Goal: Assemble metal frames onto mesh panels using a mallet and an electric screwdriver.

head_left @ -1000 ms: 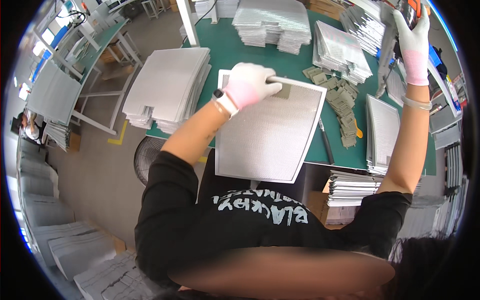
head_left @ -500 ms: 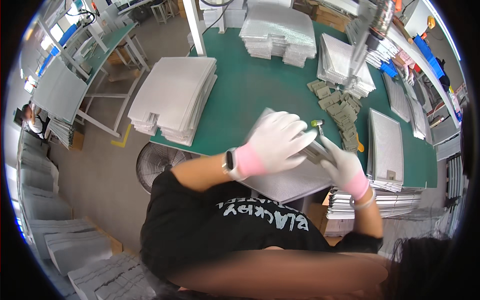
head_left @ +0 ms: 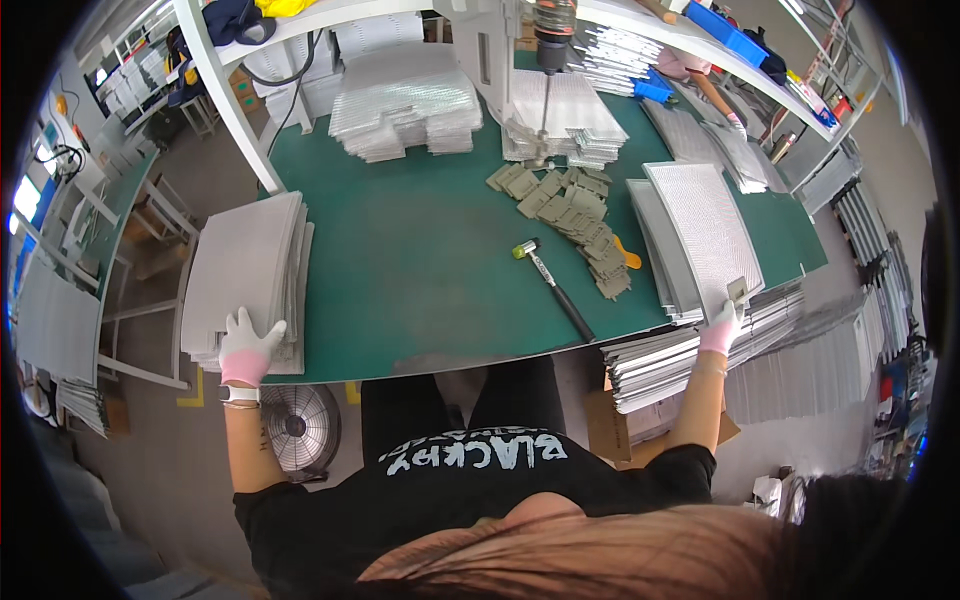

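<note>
My left hand, in a white and pink glove, lies with spread fingers on the near edge of a stack of pale mesh panels at the table's left. On the right, my gloved right hand grips the near corner of a framed mesh panel. This panel lies slanted over other panels, with a small grey-green plate at its corner beside my fingers. A mallet with a green-and-black head and black handle rests on the table between my hands.
Grey-green plastic plates are heaped on the green table, beside an orange tool. A power driver hangs above. More panel stacks stand at the back. Below sits a fan. Another person's arm shows far right.
My hands have parted from the table's front middle, left to the left stack, right to a panel on the right. The mallet now lies fully in sight. The view has shifted.
</note>
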{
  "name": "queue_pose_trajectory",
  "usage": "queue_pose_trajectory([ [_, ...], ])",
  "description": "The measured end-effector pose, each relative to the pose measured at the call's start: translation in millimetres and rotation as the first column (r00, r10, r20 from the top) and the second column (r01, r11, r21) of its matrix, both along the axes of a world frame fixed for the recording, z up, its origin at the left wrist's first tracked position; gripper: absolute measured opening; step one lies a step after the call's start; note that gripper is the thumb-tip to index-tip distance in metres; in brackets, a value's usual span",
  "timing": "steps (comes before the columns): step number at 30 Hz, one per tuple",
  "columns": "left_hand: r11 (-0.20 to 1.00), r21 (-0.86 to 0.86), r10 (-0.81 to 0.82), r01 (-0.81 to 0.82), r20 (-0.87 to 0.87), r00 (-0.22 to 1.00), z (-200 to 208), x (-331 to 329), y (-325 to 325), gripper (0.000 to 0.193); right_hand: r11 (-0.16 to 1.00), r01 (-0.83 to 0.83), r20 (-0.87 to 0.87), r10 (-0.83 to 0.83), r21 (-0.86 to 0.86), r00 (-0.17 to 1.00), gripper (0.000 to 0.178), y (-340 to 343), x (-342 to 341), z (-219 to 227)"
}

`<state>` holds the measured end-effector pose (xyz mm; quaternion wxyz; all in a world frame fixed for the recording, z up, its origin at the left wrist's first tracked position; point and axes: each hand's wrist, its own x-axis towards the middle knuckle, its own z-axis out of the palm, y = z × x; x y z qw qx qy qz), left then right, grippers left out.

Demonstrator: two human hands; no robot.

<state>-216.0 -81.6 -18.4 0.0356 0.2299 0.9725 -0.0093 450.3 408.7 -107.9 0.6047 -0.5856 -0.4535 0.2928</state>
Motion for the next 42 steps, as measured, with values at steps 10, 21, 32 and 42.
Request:
queue_pose_trajectory([
  [10,1.0,0.0,0.006,-0.006,0.041,0.999,-1,-18,-30,0.095,0.976,-0.206,0.264,0.216,-0.067,0.94,0.058,-1,-31,16],
  [21,0.788,0.613,-0.21,0.065,0.167,0.963,115,-145,-152,0.054,0.695,-0.711,0.818,0.347,0.105,0.46,0.036,-79,-278,121],
  [32,0.935,0.093,-0.315,0.343,-0.232,0.92,8,36,12,0.086,0.727,-0.682,0.738,0.414,0.085,0.533,0.064,58,-573,145],
  [42,0.647,0.268,-0.581,0.714,-0.433,0.689,29,-13,10,0.025,0.754,-0.566,0.894,0.443,-0.333,0.065,0.057,25,-603,190],
])
